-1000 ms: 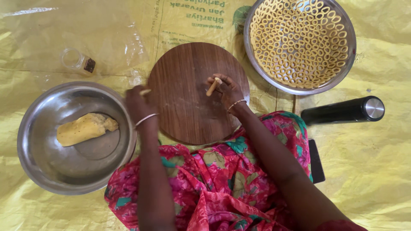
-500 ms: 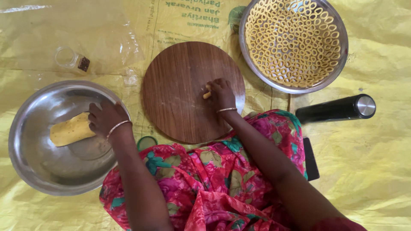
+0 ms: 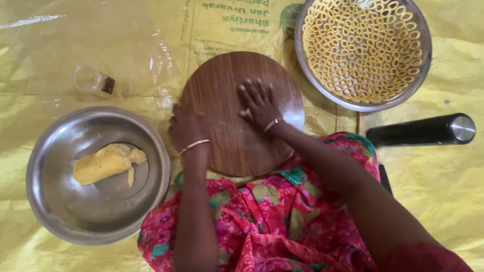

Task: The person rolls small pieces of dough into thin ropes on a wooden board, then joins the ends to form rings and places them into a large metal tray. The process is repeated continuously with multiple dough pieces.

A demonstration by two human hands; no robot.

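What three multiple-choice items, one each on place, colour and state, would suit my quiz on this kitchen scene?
1. Where does the dough lie?
A. in the left steel bowl
B. on the board
C. in the tray

2. What colour is the sheet under everything?
A. blue
B. yellow
C. white

3. How is the right hand held?
A. a fist in the air
B. gripping the flask
C. flat on the board

A: the yellow lump sits inside that bowl.
B: yellow plastic shows all around.
C: its fingers lie spread, palm down, on the round wood.
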